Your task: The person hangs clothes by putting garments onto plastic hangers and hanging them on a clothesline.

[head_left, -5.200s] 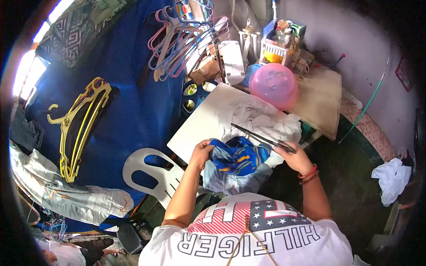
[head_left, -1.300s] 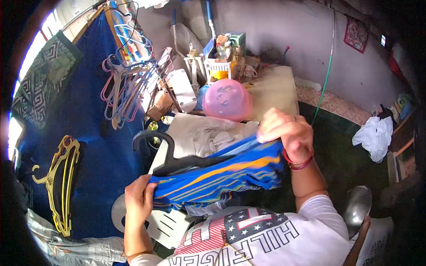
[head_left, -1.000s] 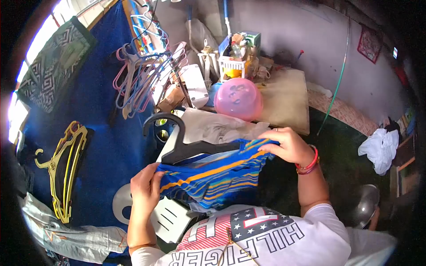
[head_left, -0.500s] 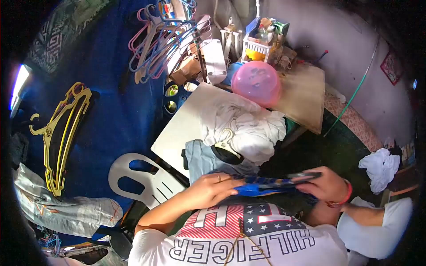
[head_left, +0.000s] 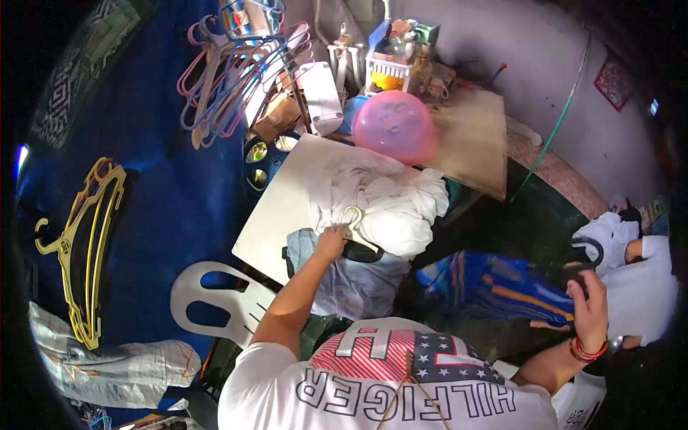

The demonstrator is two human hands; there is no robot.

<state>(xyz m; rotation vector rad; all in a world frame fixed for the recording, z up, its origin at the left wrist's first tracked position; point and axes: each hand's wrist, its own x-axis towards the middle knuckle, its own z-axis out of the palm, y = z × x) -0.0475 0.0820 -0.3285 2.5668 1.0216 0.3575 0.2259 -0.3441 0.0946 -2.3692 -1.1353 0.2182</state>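
My left hand (head_left: 330, 244) is closed at the neck of a cream hanger (head_left: 364, 238), over a grey garment (head_left: 358, 283) beside the white cloth pile. My right hand (head_left: 590, 312) is out to the right, its curled fingers at the black hanger (head_left: 589, 248) just below its hook. From that hanger the blue garment with orange stripes (head_left: 502, 287) stretches out to the left, blurred. A co-worker's fingers (head_left: 550, 326) show under the garment's lower right edge.
White cloths (head_left: 387, 204) lie on the white table (head_left: 276, 215). A pink bowl (head_left: 395, 127) sits behind, near a white basket (head_left: 388, 74). A white chair (head_left: 215, 301), yellow hangers (head_left: 89, 251) and bunched hangers (head_left: 229, 79) are left. A co-worker in white (head_left: 645, 294) is right.
The striped garment, earlier held between both hands, has moved right with my right hand. My left hand has let go of it and moved up to the cream hanger.
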